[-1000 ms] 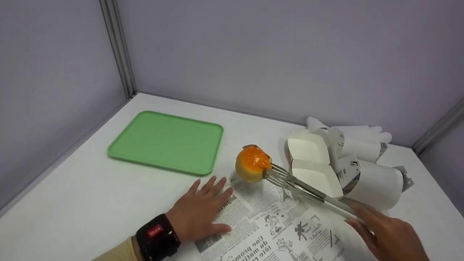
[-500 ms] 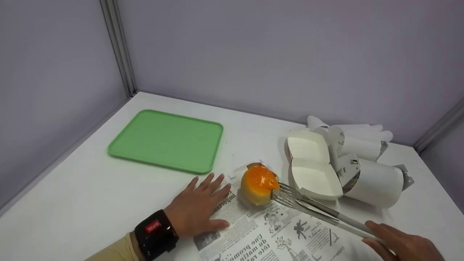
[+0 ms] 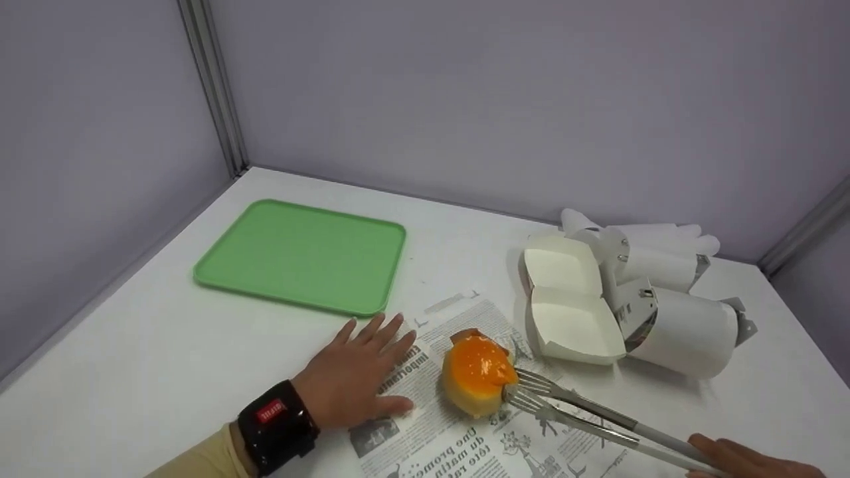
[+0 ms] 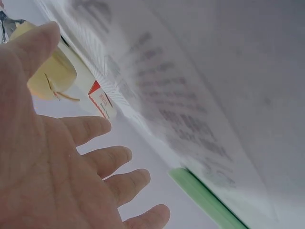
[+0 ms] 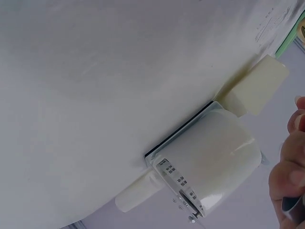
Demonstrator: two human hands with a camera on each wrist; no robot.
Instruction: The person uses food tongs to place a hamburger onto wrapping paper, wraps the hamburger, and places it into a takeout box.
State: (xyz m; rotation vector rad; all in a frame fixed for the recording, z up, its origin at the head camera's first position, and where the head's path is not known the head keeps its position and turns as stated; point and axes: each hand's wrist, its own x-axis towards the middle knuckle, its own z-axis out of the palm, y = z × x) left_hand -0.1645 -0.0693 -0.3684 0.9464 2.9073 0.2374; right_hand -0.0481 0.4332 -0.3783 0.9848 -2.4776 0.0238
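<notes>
In the head view, a round bun (image 3: pixel 479 378) with a glossy orange topping and a brown edge behind is over the newsprint-patterned paper (image 3: pixel 425 441). The tips of metal tongs (image 3: pixel 671 441) clasp its right side. My right hand (image 3: pixel 750 459) grips the tongs' grey handles at the lower right, partly cut off by the frame. To the bun's left, my left hand (image 3: pixel 352 378) lies with fingers spread and thumb out on the paper's left edge. The left wrist view shows its palm (image 4: pixel 52 171), straight fingers and the bun's yellowish side (image 4: pixel 55 71) beyond the thumb.
A green tray (image 3: pixel 302 255) lies at the back left, close beyond the left fingertips. Right of the paper is an unfolded white carton (image 3: pixel 578 325). Several white rounded holders (image 3: pixel 694 335) with metal fittings stand beside it. Grey walls (image 3: pixel 505 106) enclose the table.
The tongs and bun have come nearer the wearer and lower over the paper, and the right hand has moved down and right. The left hand stays spread in nearly the same place.
</notes>
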